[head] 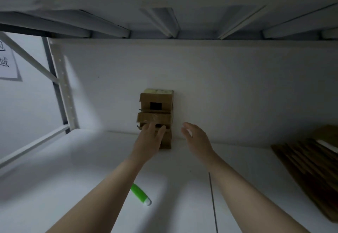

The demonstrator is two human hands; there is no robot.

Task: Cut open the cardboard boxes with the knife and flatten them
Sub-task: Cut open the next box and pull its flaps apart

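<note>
A: Where are the hands?

B: Both reach toward the far wall. The left hand point(149, 141) has its fingers spread and loose, its fingertips laid on the front of a stack of small cardboard boxes point(155, 117). It grips nothing that I can see. The right hand point(196, 137) is open too, palm turned inward, just to the right of the stack and apart from it.

A: And the boxes themselves?

B: They stand in a column against the white back wall, at the far edge of a white shelf surface point(73, 168). The top one shows brown tape, a dark patch on its front and something pale yellow-green on its upper face. The flaps of the middle ones look loose or torn. What is inside them cannot be seen.

A: The knife?

B: A green-handled knife point(140, 194) lies on the near part of the surface, partly under the left forearm, well apart from the boxes. Its blade is hidden.

A: Anything else about?

B: At the right edge lies a pile of flat cardboard point(309, 168), blurred. On the left stands a white shelf upright point(64, 90) with a diagonal brace, and beyond it a paper sign point(7, 62) on the wall. Overhead runs the ribbed underside of another shelf point(164, 22).
</note>
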